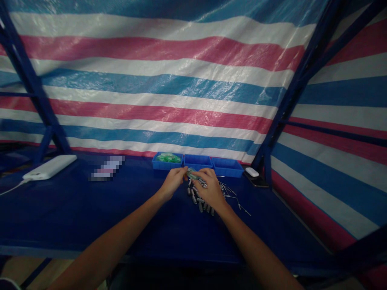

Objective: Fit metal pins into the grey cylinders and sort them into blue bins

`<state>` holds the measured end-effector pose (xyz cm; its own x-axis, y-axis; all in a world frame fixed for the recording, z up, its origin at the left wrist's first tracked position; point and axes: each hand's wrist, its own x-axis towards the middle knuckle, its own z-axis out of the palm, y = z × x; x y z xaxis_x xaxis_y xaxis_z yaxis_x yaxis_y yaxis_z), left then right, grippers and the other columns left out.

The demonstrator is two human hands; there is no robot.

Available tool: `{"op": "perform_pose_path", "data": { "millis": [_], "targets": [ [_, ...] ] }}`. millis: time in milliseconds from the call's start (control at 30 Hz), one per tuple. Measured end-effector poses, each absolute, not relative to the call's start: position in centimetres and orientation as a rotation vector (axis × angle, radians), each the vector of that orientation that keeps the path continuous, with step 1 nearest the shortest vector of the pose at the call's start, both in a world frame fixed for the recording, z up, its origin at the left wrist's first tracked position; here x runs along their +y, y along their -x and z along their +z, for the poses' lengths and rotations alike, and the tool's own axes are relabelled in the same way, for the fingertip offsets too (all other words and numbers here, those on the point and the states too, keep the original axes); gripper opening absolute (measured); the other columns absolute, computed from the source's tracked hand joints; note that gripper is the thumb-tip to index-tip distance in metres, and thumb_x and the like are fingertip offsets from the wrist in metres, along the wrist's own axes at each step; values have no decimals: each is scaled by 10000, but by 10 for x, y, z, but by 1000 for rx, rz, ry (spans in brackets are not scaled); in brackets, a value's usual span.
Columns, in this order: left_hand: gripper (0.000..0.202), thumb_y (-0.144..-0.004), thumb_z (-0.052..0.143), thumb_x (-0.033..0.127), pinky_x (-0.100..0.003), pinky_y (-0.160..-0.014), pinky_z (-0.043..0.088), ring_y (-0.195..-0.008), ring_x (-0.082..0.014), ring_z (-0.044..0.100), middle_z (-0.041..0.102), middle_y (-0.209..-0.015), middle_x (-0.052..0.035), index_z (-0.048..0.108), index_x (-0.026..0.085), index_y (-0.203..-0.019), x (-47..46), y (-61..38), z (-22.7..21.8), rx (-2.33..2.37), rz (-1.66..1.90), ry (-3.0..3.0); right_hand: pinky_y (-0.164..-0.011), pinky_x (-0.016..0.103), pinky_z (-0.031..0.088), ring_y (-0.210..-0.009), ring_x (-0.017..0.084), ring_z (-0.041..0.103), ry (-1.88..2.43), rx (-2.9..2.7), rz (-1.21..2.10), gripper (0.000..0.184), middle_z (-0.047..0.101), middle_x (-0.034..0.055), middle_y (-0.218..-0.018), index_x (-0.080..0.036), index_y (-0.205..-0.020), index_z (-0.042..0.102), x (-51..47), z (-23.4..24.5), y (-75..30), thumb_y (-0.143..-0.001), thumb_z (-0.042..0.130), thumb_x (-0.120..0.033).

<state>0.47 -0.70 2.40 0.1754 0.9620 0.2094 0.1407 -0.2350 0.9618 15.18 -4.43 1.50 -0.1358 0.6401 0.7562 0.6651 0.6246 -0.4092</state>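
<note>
My left hand [175, 181] and my right hand [211, 189] meet over the blue table, fingers closed on a small, greenish, clear plastic bag [191, 174]. The left fingers pinch its left edge, while the right thumb and fingers grip its right side. Whether anything is inside it is too small to tell. Beneath and around my right hand lies a pile of short metal cylindrical pieces [194, 197], partly hidden by that hand. Thin metal rods [232, 195] lie loose to its right.
Behind my hands, three blue bins stand in a row: a left bin [166, 165] with green plastic bags, a middle bin [198, 166] and a right bin [228, 172]. A white power bank [50, 167] with a cable lies left. A white case [251, 172] rests on a phone [256, 181] at right.
</note>
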Motion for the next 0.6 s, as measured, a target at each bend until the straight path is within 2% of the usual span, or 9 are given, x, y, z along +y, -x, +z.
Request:
{"op": "perform_pose_path", "data": {
  "millis": [67, 133, 233, 333, 400, 467, 600],
  "targets": [
    [429, -814, 389, 471, -224, -483, 285, -481, -92, 401, 471, -514, 16, 519, 143, -569, -8, -5, 22, 1168, 1265, -1773, -838, 367, 395, -926, 211, 468, 1093, -1798, -38, 236, 532, 71, -922, -215, -974, 648, -46, 15, -151, -749, 580, -240],
    [380, -842, 378, 416, -231, -535, 326, -548, -109, 447, 512, -574, 5, 559, 145, -646, -10, -4, 21, 1229, 1379, -2021, -858, 377, 376, -938, 218, 458, 1129, -1758, -6, 241, 523, 72, -933, -211, -956, 653, -48, 17, -150, -727, 597, -260],
    [286, -867, 392, 339, -253, -648, 385, -678, -135, 501, 561, -701, -27, 597, 153, -792, -14, -2, 20, 1202, 1514, -2348, -817, 349, 370, -862, 205, 482, 1158, -1671, 190, 216, 556, 55, -824, -195, -802, 664, -48, 20, -150, -767, 552, -376],
    [219, -862, 432, 287, -288, -756, 412, -821, -161, 516, 576, -832, -61, 614, 175, -907, -16, -2, 20, 1023, 1563, -2566, -678, 291, 375, -683, 169, 502, 1159, -1486, 603, 498, 551, 28, -637, -172, -629, 604, -43, 21, -151, -825, 357, -557],
    [206, -846, 467, 274, -300, -770, 424, -857, -167, 509, 566, -893, -66, 614, 201, -972, -18, -3, 19, 924, 1547, -2633, -578, 258, 351, -576, 145, 476, 1125, -1340, 840, 581, 520, 11, -558, -169, -587, 565, -39, 20, -153, -808, 284, -627],
    [212, -826, 497, 273, -308, -780, 427, -874, -171, 501, 551, -929, -68, 614, 210, -991, -20, -4, 19, 894, 1507, -2633, -516, 239, 313, -509, 123, 429, 1093, -1257, 896, 530, 476, -14, -511, -173, -571, 534, -36, 18, -154, -777, 358, -629],
    [248, -805, 512, 346, -338, -843, 395, -916, -189, 491, 555, -937, -72, 622, 186, -960, -21, -7, 18, 909, 1384, -2468, -483, 228, 259, -486, 102, 360, 1114, -1338, 610, 357, 428, -41, -503, -168, -608, 552, -38, 17, -156, -762, 499, -485]
  ]
}}
